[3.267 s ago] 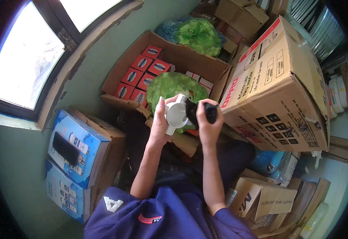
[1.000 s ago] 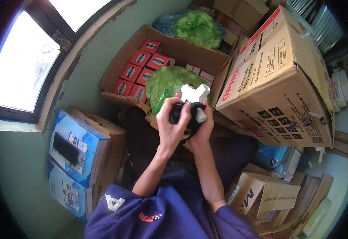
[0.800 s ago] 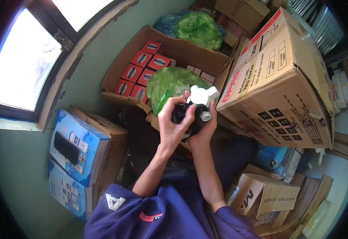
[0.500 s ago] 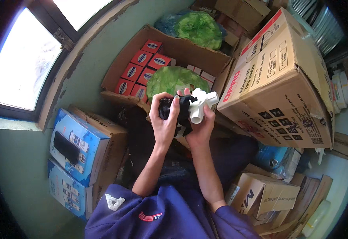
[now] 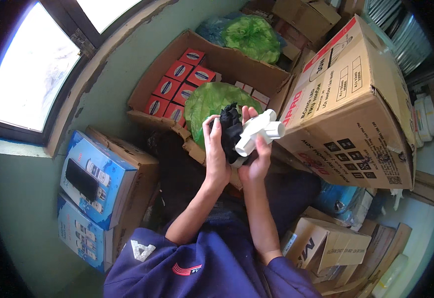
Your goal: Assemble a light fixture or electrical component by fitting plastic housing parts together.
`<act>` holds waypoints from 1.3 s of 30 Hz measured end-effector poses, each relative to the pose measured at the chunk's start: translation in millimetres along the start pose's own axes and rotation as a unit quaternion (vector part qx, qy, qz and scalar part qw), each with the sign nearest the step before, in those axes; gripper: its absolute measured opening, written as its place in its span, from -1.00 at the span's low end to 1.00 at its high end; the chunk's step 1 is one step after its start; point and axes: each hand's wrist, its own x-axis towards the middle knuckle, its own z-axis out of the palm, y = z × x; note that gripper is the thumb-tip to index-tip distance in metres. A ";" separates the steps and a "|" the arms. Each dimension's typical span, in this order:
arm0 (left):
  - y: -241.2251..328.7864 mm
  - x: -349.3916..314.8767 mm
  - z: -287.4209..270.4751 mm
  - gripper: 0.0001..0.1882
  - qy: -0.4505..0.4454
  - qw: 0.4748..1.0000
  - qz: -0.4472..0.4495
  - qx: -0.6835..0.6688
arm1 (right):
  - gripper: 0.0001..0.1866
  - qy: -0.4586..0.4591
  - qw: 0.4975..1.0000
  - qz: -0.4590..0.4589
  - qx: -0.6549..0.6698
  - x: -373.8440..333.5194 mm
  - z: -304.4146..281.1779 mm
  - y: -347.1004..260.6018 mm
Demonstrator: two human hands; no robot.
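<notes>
A white plastic pipe fitting (image 5: 258, 130) with several short round sockets rests in my right hand (image 5: 258, 161). The thumb presses on its near side, while other fingers show behind it. Against the fitting's left side sits a crumpled black cloth (image 5: 231, 130). My left hand (image 5: 217, 156) is closed on this cloth, its fingertips up along the cloth's left edge. Both hands are close together in front of my lap. Behind them a green plastic bag (image 5: 204, 102) lies in an open carton (image 5: 241, 62), beside several small red-and-white boxes (image 5: 167, 88).
A large printed carton (image 5: 346, 119) stands at the right. On the left, blue boxes (image 5: 85, 231) are stacked, with a black phone (image 5: 82, 180) on top. A smaller carton (image 5: 343, 243) sits at lower right. Another green bag (image 5: 251, 38) lies at the back, near a window (image 5: 33, 69).
The fitting has turned and shifted slightly right in my right hand. My left hand has moved right, and the black cloth now stands up higher beside the fitting.
</notes>
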 end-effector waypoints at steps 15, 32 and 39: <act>12.0 9.5 -8.8 -0.74 0.032 0.999 -0.001 0.007 | -0.12 -0.060 0.945 -0.050 -0.318 -2.8 -13.3 -6.6; 29.0 35.3 -41.0 -0.68 0.083 0.975 0.113 0.170 | -0.07 -0.199 0.876 0.048 -0.438 -18.4 -4.1 -9.5; 52.4 53.4 -75.8 -0.66 0.101 0.991 0.062 0.062 | -0.15 -0.230 0.852 0.127 -0.452 3.3 -52.2 13.9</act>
